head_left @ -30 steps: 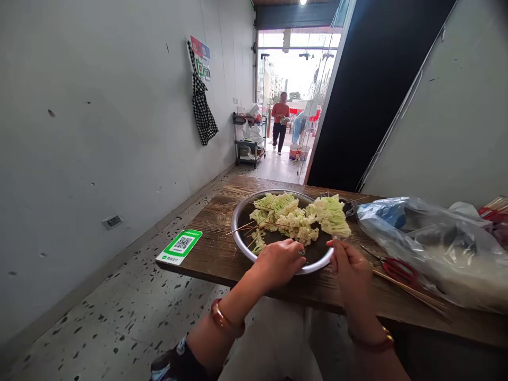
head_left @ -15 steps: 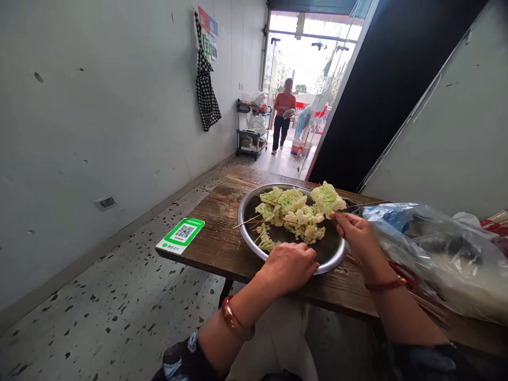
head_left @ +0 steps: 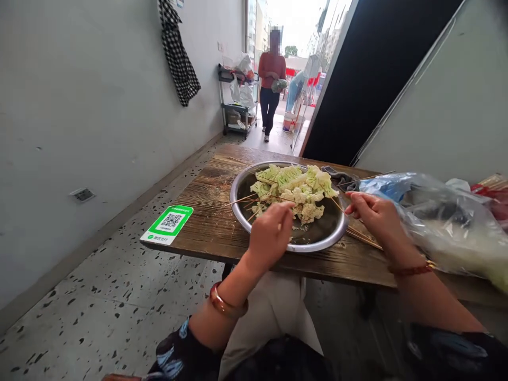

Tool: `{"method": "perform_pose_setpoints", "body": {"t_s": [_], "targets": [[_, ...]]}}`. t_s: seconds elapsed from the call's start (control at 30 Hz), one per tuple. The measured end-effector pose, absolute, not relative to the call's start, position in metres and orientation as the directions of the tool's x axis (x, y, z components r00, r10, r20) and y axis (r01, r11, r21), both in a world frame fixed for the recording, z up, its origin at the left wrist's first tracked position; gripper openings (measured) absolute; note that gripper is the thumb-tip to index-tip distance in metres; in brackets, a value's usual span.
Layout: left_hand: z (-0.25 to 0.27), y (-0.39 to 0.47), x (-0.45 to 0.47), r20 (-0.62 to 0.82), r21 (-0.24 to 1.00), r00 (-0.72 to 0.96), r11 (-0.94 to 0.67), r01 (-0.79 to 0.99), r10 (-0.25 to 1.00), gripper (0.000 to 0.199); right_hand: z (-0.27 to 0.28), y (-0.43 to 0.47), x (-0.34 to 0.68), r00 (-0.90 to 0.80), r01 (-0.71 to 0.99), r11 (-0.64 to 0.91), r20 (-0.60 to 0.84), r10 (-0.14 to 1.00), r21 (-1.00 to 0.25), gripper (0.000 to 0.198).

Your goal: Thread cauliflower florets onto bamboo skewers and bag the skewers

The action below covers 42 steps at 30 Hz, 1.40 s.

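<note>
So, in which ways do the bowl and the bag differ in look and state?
The bowl is round and metallic-looking, with a smooth rim; the bag is crumpled plastic with no regular shape.
The bowl is open on top, so its skewered cauliflower shows plainly; the bag is see-through, but its contents are too unclear to name.
The bowl sits left of the bag in the view.
Both rest on the wooden table.
</note>
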<state>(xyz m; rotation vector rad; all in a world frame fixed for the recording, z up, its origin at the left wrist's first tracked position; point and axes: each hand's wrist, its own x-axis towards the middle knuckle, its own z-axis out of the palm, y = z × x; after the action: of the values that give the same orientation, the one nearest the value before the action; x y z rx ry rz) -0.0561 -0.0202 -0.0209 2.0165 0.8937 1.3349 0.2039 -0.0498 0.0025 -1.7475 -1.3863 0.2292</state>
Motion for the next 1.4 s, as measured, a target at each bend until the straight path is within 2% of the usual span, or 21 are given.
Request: {"method": "perform_pose_setpoints", "body": {"t_s": [0.07, 0.13, 0.23, 0.3, 0.43, 0.6, 0.73, 0.87, 1.07, 1.17, 1.4], "targets": [[-0.024, -0.014, -0.060, 0.553, 0.832, 0.085, -0.555, 0.006, 0.829, 0.028, 0.004, -0.071, 0.202, 0.445, 0.683, -0.023, 0.391, 0.806, -0.730, 0.044], [-0.026, -0.009, -0.063, 0.499, 0.854, -0.031, -0.497, -0.155, 0.866, 0.030, 0.000, -0.089, 0.198, 0.507, 0.661, -0.038, 0.409, 0.759, -0.749, 0.043], [-0.027, -0.005, -0.066, 0.466, 0.847, -0.104, -0.477, -0.236, 0.879, 0.031, -0.018, -0.110, 0.198, 0.530, 0.644, -0.048, 0.400, 0.748, -0.764, 0.043], [-0.027, -0.004, -0.067, 0.474, 0.846, -0.101, -0.484, -0.223, 0.875, 0.030, -0.037, -0.120, 0.206, 0.491, 0.694, -0.060, 0.411, 0.768, -0.717, 0.042], [-0.023, -0.006, -0.066, 0.481, 0.869, -0.015, -0.479, -0.121, 0.877, 0.030, -0.072, -0.130, 0.237, 0.403, 0.837, -0.111, 0.467, 0.787, -0.536, 0.040], [-0.017, -0.007, -0.065, 0.476, 0.877, 0.043, -0.477, 0.050, 0.879, 0.031, -0.090, -0.125, 0.275, 0.283, 0.922, -0.045, 0.590, 0.756, -0.384, 0.037], [-0.015, -0.007, -0.065, 0.437, 0.890, 0.074, -0.443, 0.111, 0.896, 0.032, -0.107, -0.113, 0.287, 0.157, 0.977, -0.045, 0.551, 0.819, -0.211, 0.039], [-0.014, -0.009, -0.066, 0.408, 0.896, 0.099, -0.419, 0.147, 0.908, 0.034, -0.132, -0.102, 0.290, 0.129, 0.992, -0.103, 0.519, 0.845, -0.078, 0.040], [-0.014, -0.012, -0.065, 0.379, 0.904, 0.073, -0.386, 0.185, 0.923, 0.036, -0.145, -0.104, 0.293, 0.073, 0.995, -0.099, 0.512, 0.856, 0.023, 0.026], [-0.015, -0.011, -0.065, 0.371, 0.908, 0.071, -0.378, 0.183, 0.926, 0.037, -0.143, -0.107, 0.292, 0.070, 0.991, -0.122, 0.536, 0.841, 0.062, 0.025], [-0.016, -0.012, -0.065, 0.391, 0.897, 0.077, -0.398, 0.192, 0.917, 0.036, -0.142, -0.117, 0.299, 0.182, 0.980, -0.196, 0.561, 0.807, -0.036, 0.035]]}}
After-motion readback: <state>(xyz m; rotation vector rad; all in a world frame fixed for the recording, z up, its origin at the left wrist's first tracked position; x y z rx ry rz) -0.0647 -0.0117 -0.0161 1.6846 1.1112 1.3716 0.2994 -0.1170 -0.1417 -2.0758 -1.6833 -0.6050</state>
